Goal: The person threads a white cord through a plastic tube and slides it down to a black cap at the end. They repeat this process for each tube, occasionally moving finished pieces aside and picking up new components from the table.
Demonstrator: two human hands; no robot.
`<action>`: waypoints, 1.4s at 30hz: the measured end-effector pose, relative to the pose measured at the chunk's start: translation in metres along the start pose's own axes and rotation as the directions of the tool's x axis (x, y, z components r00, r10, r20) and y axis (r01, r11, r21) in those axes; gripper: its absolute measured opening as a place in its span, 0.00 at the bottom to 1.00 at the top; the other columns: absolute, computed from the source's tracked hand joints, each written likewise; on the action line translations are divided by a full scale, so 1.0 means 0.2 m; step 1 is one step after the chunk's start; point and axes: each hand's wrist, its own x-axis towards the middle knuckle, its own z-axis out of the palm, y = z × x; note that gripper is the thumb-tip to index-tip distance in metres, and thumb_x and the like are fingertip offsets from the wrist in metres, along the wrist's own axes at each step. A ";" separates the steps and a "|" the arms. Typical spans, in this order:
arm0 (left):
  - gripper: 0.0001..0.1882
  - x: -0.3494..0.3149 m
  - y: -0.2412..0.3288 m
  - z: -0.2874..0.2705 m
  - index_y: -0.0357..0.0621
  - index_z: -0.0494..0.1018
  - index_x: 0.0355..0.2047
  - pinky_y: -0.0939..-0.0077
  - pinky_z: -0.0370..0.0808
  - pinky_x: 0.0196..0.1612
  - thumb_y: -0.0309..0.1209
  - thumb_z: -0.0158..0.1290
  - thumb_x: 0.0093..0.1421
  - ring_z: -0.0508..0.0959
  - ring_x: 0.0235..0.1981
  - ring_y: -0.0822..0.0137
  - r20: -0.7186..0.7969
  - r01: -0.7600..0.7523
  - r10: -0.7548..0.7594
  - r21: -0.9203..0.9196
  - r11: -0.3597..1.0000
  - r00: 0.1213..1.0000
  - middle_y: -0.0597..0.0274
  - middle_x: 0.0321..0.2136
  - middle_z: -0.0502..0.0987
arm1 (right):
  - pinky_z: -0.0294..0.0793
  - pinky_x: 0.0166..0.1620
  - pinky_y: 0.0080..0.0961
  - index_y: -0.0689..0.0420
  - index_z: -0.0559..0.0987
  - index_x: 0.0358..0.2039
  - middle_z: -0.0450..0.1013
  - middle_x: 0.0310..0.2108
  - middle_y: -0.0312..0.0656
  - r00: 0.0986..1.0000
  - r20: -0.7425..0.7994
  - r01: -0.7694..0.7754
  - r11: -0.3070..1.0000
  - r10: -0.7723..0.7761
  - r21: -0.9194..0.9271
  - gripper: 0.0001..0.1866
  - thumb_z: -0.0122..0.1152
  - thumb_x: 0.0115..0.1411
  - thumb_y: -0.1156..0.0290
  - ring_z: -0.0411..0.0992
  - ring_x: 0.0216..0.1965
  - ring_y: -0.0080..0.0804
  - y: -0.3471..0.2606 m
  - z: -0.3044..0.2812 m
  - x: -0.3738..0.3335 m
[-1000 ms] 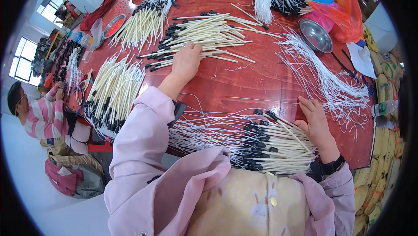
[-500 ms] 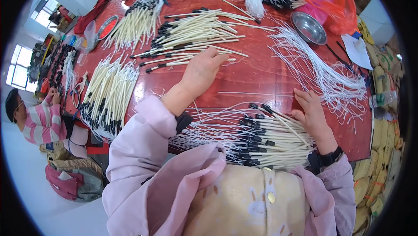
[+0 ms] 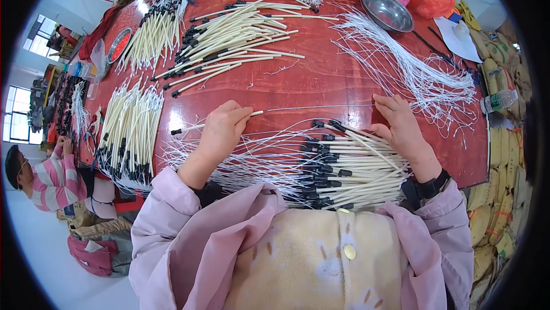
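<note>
My left hand [image 3: 224, 129] is closed on one cream stick [image 3: 256, 113], whose black-tipped end [image 3: 176, 132] pokes out on the left. A thin white cord [image 3: 321, 107] stretches straight across the red table from near the stick's bare end to my right hand [image 3: 401, 124]. The fingertips of that hand pinch the cord, while its thumb stands apart below. Between and below my hands lies a bundle of cream sticks [image 3: 366, 164] with black ends, their white cords [image 3: 240, 161] trailing left. A loose pile of black-tipped sticks [image 3: 229, 35] lies beyond my left hand.
Loose white cords [image 3: 412, 69] spread at the right, below a metal bowl [image 3: 387, 11]. Corded stick bundles [image 3: 134, 129] lie at the left. A plastic bottle [image 3: 499, 101] is by the right edge. A person in a striped top [image 3: 54, 181] works at far left.
My left hand has come away from the loose pile toward me, bringing one stick near the cord's end. My right hand stays in about the same place with the cord.
</note>
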 end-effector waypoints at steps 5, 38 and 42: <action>0.11 -0.01 0.02 0.02 0.35 0.82 0.43 0.65 0.77 0.37 0.21 0.58 0.59 0.80 0.32 0.51 -0.002 0.002 -0.002 0.013 1.000 1.000 0.50 0.32 0.79 | 0.61 0.64 0.43 0.68 0.77 0.54 0.70 0.61 0.49 1.000 -0.003 0.002 1.000 -0.002 -0.020 0.32 0.68 0.57 0.56 0.65 0.60 0.52 -0.02 0.00 0.01; 0.22 0.48 0.22 0.22 0.43 0.71 0.48 0.55 0.77 0.42 0.36 0.64 0.56 0.78 0.43 0.50 -0.062 -0.001 0.027 0.396 0.918 0.998 0.50 0.42 0.76 | 0.63 0.60 0.42 0.60 0.75 0.56 0.71 0.57 0.49 0.987 -0.066 0.145 0.989 -0.145 -0.003 0.28 0.67 0.56 0.63 0.67 0.55 0.49 0.00 -0.04 0.19; 0.10 0.45 0.03 0.30 0.41 0.72 0.36 0.49 0.78 0.36 0.31 0.60 0.59 0.81 0.34 0.44 0.059 0.059 -0.082 0.323 0.944 0.995 0.47 0.32 0.79 | 0.65 0.54 0.40 0.59 0.81 0.41 0.76 0.44 0.43 0.976 -0.089 0.192 0.978 -0.199 -0.080 0.15 0.66 0.54 0.67 0.70 0.49 0.44 -0.04 0.06 0.27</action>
